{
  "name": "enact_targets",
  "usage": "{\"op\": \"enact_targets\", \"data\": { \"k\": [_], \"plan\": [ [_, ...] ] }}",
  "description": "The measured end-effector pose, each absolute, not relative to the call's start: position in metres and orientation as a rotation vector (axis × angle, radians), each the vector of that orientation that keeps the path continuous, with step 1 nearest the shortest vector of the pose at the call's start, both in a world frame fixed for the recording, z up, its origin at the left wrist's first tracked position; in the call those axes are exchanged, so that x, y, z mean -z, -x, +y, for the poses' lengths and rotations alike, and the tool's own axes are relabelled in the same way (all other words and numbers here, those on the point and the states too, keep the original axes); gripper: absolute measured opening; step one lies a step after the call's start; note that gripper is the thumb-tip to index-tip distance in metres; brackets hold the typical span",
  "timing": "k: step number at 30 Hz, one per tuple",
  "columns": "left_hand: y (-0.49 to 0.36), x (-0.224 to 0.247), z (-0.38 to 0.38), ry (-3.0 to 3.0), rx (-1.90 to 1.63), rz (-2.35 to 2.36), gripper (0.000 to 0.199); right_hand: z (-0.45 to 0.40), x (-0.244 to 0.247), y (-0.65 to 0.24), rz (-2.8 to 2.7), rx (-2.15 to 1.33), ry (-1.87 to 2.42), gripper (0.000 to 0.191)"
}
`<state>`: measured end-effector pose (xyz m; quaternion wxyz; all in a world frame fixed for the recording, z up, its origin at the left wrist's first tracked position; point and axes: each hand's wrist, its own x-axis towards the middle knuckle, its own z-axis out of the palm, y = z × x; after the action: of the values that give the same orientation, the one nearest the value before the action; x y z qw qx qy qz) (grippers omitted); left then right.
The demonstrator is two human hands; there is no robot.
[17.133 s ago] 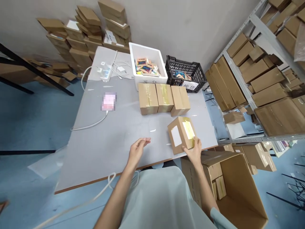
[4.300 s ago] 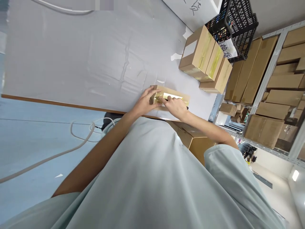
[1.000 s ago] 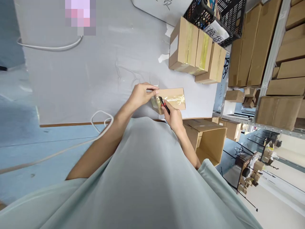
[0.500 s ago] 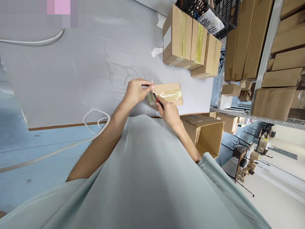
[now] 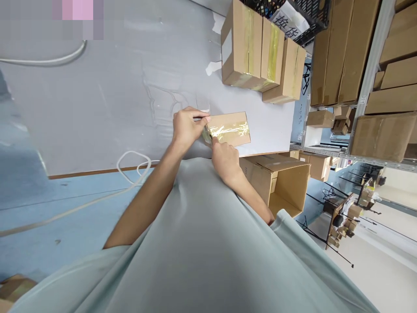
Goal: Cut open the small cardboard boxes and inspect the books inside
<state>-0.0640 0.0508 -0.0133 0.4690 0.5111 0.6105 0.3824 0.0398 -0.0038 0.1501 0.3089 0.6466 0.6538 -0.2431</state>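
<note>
A small cardboard box (image 5: 232, 138) with shiny yellowish tape along its top lies near the front edge of the grey table (image 5: 107, 108). My left hand (image 5: 188, 126) is at the box's left end, thumb and fingers pinched at its upper left corner. Closed around a dark cutter, my right hand (image 5: 225, 160) is at the box's lower left side. Only a little of the cutter (image 5: 210, 136) shows, its tip at the taped left end; the rest is hidden by the fingers.
Three taped boxes (image 5: 246, 48) stand at the back right beside a black crate (image 5: 312, 21). An open carton (image 5: 265, 167) sits below the table's front edge. A white cable (image 5: 130, 184) loops over the left edge. Shelves with cartons (image 5: 381, 134) are at right.
My right hand has turned and moved slightly left and down, covering most of the cutter. My left hand keeps nearly the same place at the corner. The view has shifted slightly.
</note>
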Motion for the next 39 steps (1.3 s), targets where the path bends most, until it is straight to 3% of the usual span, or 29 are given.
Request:
{"op": "enact_targets", "data": {
  "k": [14, 21, 29, 35, 39],
  "plan": [
    [0.068, 0.018, 0.048, -1.298, -1.037, 1.511, 0.012, -0.038, -0.150, -0.071, 1.709, 0.789, -1.732, 0.054],
    [0.034, -0.036, 0.047, -1.314, -1.217, 1.448, 0.053, -0.054, -0.156, -0.130, 1.778, 1.004, -2.024, 0.043],
    [-0.017, -0.029, 0.038, -1.149, -1.077, 1.336, 0.057, -0.031, -0.086, -0.210, 1.773, 0.990, -2.689, 0.033],
    [-0.029, -0.005, 0.040, -1.038, -1.092, 1.299, 0.064, -0.021, -0.048, -0.227, 1.671, 1.411, -2.676, 0.042],
    [-0.034, 0.002, 0.038, -1.034, -1.077, 1.283, 0.069, -0.033, -0.050, -0.224, 1.621, 1.400, -2.613, 0.042]
  ]
}}
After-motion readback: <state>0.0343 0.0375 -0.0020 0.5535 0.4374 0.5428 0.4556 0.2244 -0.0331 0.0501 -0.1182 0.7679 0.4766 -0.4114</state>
